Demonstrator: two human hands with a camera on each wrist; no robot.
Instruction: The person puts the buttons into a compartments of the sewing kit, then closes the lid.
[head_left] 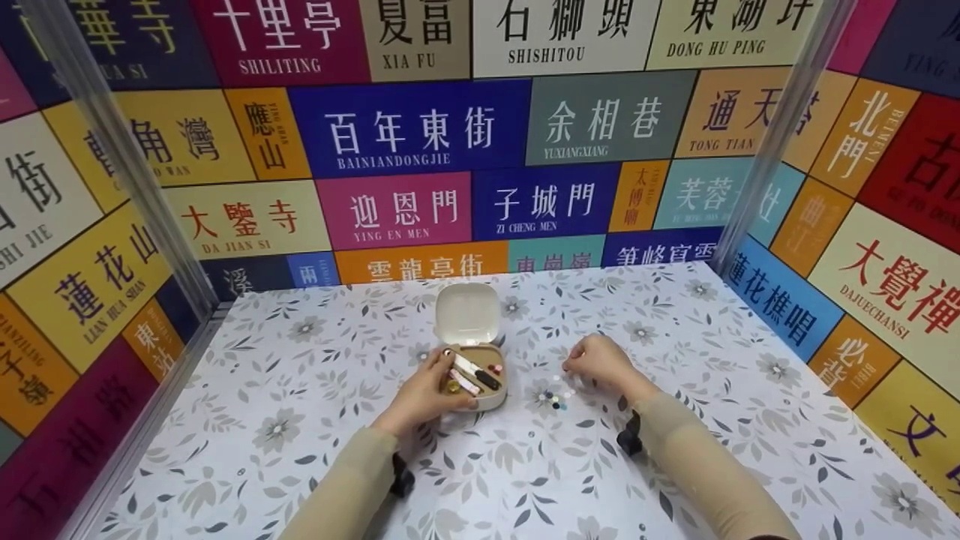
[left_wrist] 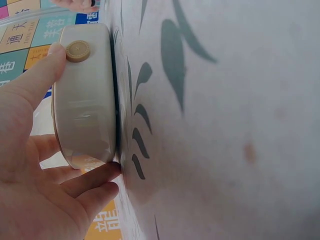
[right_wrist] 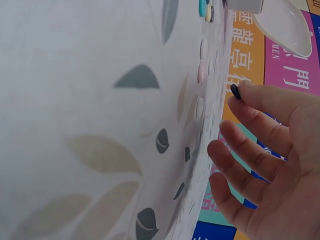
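A cream box with rounded corners stands on the table, its lid raised at the back. Several slim items, white and black, lie inside beside small red pieces. My left hand grips the box from its left side, thumb near the round tan clasp in the left wrist view. To the right of the box, just over the table, my right hand pinches a small dark button-like disc between thumb and index finger. Loose small discs lie between box and right hand.
A white cloth with grey flowers and leaves covers the table. Panels with coloured signs rise behind it and along both sides. Clear upright strips mark the panel corners.
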